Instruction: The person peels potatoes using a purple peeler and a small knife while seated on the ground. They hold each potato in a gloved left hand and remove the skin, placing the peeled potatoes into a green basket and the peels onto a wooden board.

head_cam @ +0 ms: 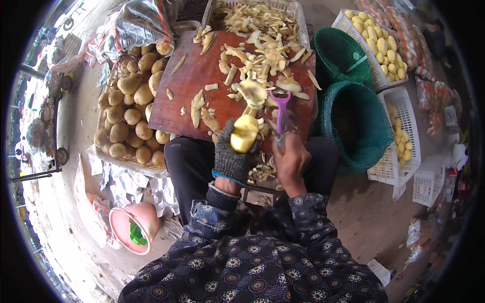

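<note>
My left hand (234,155), in a grey knit glove with a blue edge, holds a peeled yellow potato (244,133) over the near edge of a red board (185,91). To its right my bare right hand (291,161) is closed around something blurred, seemingly a knife or another tool, whose shape I cannot make out. A purple Y-shaped peeler (281,110) lies just beyond that hand; whether its handle end touches the fingers is unclear. Potato peelings (261,57) are heaped on the board, and a pale cut piece (254,92) is beyond the potato.
Unpeeled potatoes fill a crate (132,170) at left, partly under a plastic sack (140,26). A crate of peelings (302,22) stands beyond the board. Green mesh baskets (356,125) and white crates of peeled potatoes (411,125) are at right. A pink bucket (151,216) is lower left.
</note>
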Tool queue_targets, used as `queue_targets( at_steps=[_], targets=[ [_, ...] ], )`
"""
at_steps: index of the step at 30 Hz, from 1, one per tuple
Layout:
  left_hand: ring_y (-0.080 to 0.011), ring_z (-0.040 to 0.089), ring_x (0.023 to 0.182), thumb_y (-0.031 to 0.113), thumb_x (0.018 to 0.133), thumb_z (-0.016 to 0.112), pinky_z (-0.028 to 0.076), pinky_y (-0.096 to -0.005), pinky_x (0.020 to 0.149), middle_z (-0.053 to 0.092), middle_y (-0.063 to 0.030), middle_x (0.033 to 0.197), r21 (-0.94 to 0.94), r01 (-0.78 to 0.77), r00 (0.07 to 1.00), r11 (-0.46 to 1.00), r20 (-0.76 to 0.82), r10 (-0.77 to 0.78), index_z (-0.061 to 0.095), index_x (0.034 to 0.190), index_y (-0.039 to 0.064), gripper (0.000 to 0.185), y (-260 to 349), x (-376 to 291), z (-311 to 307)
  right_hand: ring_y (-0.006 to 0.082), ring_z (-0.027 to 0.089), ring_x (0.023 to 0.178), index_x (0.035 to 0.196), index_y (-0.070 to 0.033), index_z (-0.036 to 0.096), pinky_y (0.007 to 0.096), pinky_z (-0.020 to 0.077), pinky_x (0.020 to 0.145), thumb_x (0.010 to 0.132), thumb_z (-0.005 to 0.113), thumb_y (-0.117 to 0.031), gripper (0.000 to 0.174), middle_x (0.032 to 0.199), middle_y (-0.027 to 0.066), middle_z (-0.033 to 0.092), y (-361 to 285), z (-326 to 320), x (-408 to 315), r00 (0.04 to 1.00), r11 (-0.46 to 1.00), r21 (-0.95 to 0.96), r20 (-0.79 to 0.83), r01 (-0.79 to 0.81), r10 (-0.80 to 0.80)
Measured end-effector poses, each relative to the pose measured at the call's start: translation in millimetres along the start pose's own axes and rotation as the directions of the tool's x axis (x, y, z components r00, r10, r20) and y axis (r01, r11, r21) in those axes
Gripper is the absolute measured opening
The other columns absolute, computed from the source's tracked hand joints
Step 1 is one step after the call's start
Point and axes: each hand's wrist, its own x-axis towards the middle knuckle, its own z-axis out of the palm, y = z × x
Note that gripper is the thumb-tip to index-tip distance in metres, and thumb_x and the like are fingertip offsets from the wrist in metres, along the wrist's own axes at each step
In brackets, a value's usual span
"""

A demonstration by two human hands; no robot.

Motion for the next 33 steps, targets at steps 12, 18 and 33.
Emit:
queue_targets(
  at_steps=[12,18,33],
  targets=[
    [-0.0247,0.059,0.105,0.012,0.072,0.078,0.047,-0.0349,0.094,0.057,-0.0148,0.117,0.347,-0.239,0.950,0.907,-0.108,0.291,0.049,0.123,0.000,0.059,0.0,24.0,-38.2,0.0062,0.050,0.054,0.089,-0.005,0.056,0.0229,0.0419,0.048,0.081,0.070,-0.015,0.019,0.069,-0.0033,0.054,7.7,-12.8,44.3,0.677,0.351,0.581,0.591,-0.734,0.438],
    [-0.0231,0.059,0.106,0.015,0.072,0.077,0.047,-0.0335,0.092,0.062,-0.0138,0.110,0.592,-0.463,0.854,0.660,0.099,0.511,0.051,0.120,0.001,0.057,21.2,3.6,-10.4,0.0130,0.053,0.052,0.080,-0.002,0.055,0.0332,0.0435,0.048,0.087,0.064,-0.027,0.027,0.058,0.0046,0.054,64.9,30.6,74.6,0.967,0.980,0.132,0.227,-0.149,0.116],
    [-0.0235,0.060,0.106,0.000,0.070,0.075,0.047,-0.0344,0.094,0.061,-0.0153,0.116,0.581,-0.335,0.928,0.742,0.068,0.366,0.049,0.127,0.001,0.063,25.0,3.1,-16.0,0.0266,0.058,0.059,0.084,-0.005,0.054,0.0355,0.0458,0.052,0.058,0.081,-0.006,0.038,0.067,0.0074,0.052,14.8,-57.5,23.0,0.909,0.950,0.252,0.323,0.187,-0.264]
  ],
)
